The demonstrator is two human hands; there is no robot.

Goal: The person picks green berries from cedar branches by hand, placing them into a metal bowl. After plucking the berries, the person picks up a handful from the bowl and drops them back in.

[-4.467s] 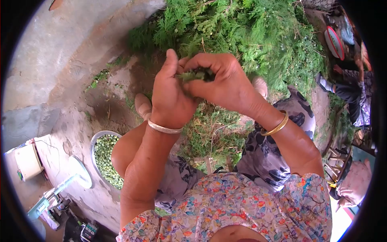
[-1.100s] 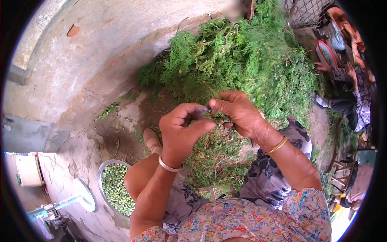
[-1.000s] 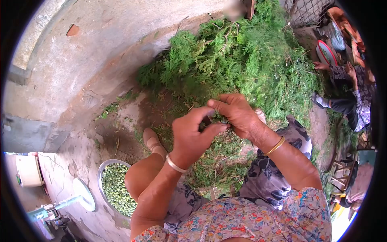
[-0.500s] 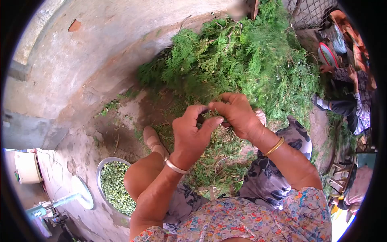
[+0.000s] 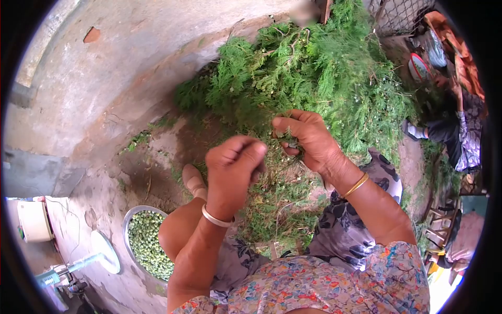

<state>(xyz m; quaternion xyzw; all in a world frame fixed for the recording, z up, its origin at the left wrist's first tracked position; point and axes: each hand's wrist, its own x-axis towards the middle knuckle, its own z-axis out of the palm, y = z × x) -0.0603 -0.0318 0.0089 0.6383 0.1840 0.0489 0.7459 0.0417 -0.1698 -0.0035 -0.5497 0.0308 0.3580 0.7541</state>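
Note:
My right hand (image 5: 310, 140) pinches a small green conifer sprig (image 5: 294, 149) between thumb and fingers, and its feathery tips hang below the palm. Apart from it, to the left, my left hand (image 5: 234, 166) is closed with the thumb against the curled fingers; whatever may be inside is hidden. Beyond both hands lies a big heap of cut conifer branches (image 5: 334, 78). Beside my left knee stands a round metal basin (image 5: 127, 230) holding many small green cones (image 5: 149, 243).
Loose green clippings (image 5: 277, 220) cover the ground between my feet. A pale fan (image 5: 104, 254) is at the lower left, near a worn wall (image 5: 130, 57). Another person (image 5: 460, 125) sits at the right by a red-rimmed tray (image 5: 418, 65). A wooden stool (image 5: 438, 225) stands lower right.
My left hand has pulled away from my right hand, down and to the left, and its fingers have curled in. My right hand keeps the sprig nearly in place.

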